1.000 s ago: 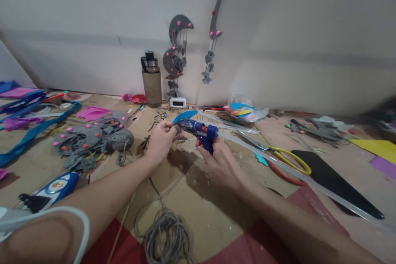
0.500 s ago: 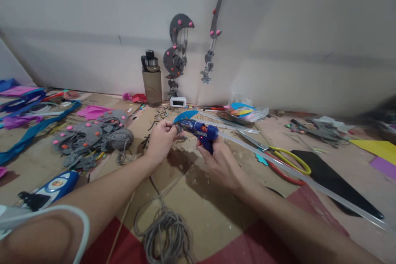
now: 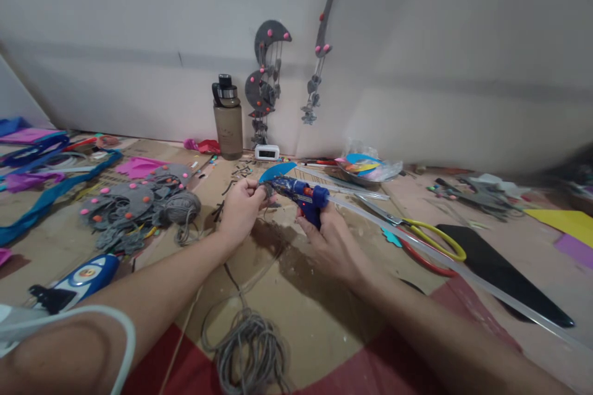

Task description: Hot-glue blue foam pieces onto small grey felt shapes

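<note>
My right hand grips the handle of a blue hot glue gun, whose nozzle points left toward my left hand. A long clear glue stick runs out of the gun's back to the right. My left hand is closed in a pinch on a small grey piece held right at the nozzle tip; a grey string hangs from it down to a coil of grey cord near me. Both hands hover over the brown cardboard.
Grey felt shapes with pink dots and a grey yarn ball lie left. A brown bottle, a small white clock and hanging felt decorations stand at the wall. Yellow-handled scissors and a black sheet lie right; a blue-white device sits near left.
The glue gun and my right hand have shifted slightly right and up. My left hand stays pinched at the nozzle.
</note>
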Tool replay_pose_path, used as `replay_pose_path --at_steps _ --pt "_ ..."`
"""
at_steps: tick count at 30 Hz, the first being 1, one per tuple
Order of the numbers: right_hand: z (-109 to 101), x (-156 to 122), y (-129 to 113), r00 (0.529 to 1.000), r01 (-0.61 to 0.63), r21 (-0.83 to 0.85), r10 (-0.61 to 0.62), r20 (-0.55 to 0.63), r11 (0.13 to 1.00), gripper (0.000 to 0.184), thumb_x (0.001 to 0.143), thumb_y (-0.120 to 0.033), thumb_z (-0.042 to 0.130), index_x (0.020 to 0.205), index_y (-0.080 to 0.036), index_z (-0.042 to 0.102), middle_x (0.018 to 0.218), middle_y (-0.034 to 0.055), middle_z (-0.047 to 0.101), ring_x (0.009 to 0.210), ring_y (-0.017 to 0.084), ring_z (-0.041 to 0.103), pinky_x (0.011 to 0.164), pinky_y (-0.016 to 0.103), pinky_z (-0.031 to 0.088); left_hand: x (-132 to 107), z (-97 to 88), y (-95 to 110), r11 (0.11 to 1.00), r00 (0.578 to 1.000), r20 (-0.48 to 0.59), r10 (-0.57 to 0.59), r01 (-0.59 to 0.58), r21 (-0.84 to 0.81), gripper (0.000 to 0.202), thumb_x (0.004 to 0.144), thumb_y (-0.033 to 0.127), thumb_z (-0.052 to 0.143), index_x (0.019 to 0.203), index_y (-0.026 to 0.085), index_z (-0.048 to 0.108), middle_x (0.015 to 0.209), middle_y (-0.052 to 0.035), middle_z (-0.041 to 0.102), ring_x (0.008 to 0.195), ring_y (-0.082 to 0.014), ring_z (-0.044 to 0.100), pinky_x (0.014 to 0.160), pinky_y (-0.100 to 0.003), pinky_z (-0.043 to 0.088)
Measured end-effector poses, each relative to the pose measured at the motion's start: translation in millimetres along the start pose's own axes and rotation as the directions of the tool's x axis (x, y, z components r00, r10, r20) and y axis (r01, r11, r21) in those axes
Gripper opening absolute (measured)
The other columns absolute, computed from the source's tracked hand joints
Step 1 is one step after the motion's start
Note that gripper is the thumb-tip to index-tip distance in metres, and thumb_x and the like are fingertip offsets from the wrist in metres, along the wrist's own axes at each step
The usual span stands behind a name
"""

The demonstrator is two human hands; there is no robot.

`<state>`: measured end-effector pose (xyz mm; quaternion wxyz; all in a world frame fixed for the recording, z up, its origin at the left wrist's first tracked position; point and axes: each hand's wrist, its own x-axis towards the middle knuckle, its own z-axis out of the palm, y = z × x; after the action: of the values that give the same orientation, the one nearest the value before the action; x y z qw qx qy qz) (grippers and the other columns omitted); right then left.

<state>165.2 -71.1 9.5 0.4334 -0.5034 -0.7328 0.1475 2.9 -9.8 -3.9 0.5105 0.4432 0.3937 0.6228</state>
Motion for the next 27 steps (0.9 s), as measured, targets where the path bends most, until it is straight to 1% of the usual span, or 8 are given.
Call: replay_pose_path --at_steps 4,9,16,20,23,27 --pt "-0.7 1.1 2.3 0.998 -0.013 -0.029 0.015 0.06 0.999 0.026 0.086 -0.036 0.04 0.102 -0.018 0.05 0.09 0.0083 0.058 0.078 0.021 0.053 0.075 0.037 0.045 0.3 0.6 0.9 1.0 1.0 -0.021 0.009 -0.009 -0.021 0.016 0.068 0.024 0.064 0.073 0.015 0.052 0.07 0.0 0.062 0.063 -0.0115 0.062 0.067 -0.03 0.055" --pt "-1.3 0.9 5.6 0.999 -0.035 -0.04 0.036 0.04 0.999 0.024 0.086 -0.037 0.042 0.1 -0.02 0.05 0.086 0.0076 0.058 0.073 0.02 0.053 0.067 0.033 0.043 0.9 0.0 -0.1 0.999 1.0 -0.025 0.015 -0.015 -0.035 0.016 0.07 0.024 0.063 0.076 0.014 0.052 0.069 -0.0005 0.064 0.063 -0.0127 0.064 0.067 -0.031 0.055" --pt "-1.7 0.3 7.3 0.988 -0.133 0.001 0.133 0.079 0.991 0.024 0.084 -0.039 0.043 0.096 -0.019 0.052 0.086 0.007 0.06 0.071 0.019 0.055 0.063 0.031 0.041 0.0 -0.2 1.1 0.999 0.998 -0.038 0.041 -0.042 -0.032 0.015 0.07 0.024 0.063 0.074 0.014 0.052 0.072 -0.0025 0.065 0.066 -0.0128 0.064 0.071 -0.033 0.056" --pt "-2.0 0.5 7.5 0.978 -0.18 -0.006 0.18 0.106 0.984 0.03 0.085 -0.042 0.041 0.101 -0.018 0.05 0.077 0.0053 0.059 0.064 0.018 0.054 0.059 0.03 0.04 -0.5 0.8 2.4 0.999 0.998 -0.039 0.042 -0.043 -0.032 0.015 0.071 0.024 0.062 0.074 0.015 0.052 0.072 -0.0027 0.066 0.068 -0.0137 0.065 0.071 -0.033 0.055" --pt "-3.0 0.9 7.2 0.975 -0.184 -0.022 0.186 0.119 0.983 0.032 0.086 -0.041 0.04 0.103 -0.016 0.05 0.074 0.0047 0.058 0.063 0.017 0.053 0.06 0.029 0.04 -0.8 1.4 2.9 0.998 0.998 -0.03 0.049 -0.05 -0.036 0.016 0.07 0.025 0.062 0.075 0.015 0.052 0.072 -0.0032 0.066 0.07 -0.0153 0.066 0.07 -0.033 0.055" --pt "-4.4 1.8 6.3 0.979 -0.179 -0.015 0.18 0.097 0.984 0.032 0.085 -0.039 0.042 0.102 -0.014 0.05 0.077 0.0055 0.059 0.065 0.018 0.054 0.062 0.029 0.041 -1.0 1.6 3.5 0.996 0.998 -0.021 0.056 -0.058 -0.069 0.017 0.07 0.025 0.063 0.075 0.015 0.051 0.073 -0.0041 0.067 0.072 -0.0165 0.066 0.072 -0.035 0.054"
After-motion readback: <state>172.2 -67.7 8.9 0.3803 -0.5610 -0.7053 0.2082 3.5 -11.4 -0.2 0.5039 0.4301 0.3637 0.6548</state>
